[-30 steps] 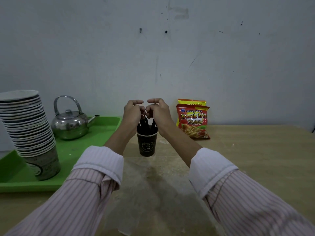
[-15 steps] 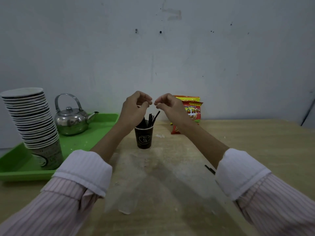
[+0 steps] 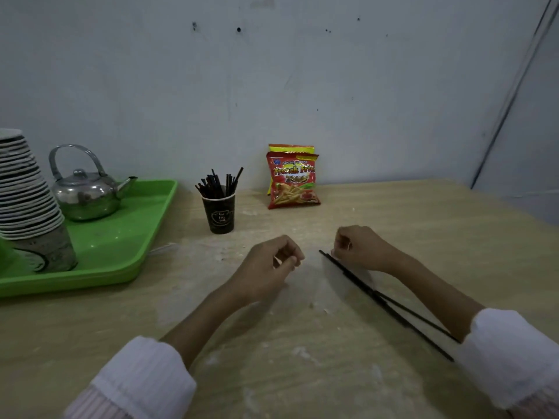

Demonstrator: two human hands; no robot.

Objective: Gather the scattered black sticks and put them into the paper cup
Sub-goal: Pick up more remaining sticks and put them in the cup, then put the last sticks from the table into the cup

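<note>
A dark paper cup [image 3: 222, 213] stands on the wooden table with several black sticks [image 3: 218, 185] upright in it. Two more black sticks [image 3: 381, 301] lie side by side on the table, running from near my right hand towards my right sleeve. My right hand [image 3: 361, 248] is curled over their far end, fingertips pinching them against the table. My left hand [image 3: 267, 267] hovers just left of them, fingers curled with thumb against forefinger, holding nothing. Both hands are nearer to me than the cup.
A green tray [image 3: 127, 252] at the left carries a steel kettle [image 3: 86, 192] and a tall stack of paper cups [image 3: 28, 204]. Two snack bags [image 3: 292, 180] lean against the wall behind the cup. The table's right edge meets the wall corner.
Both hands have left the cup's mouth and come down towards me onto the table. The right hand now lies on the two loose sticks. The view has tilted down.
</note>
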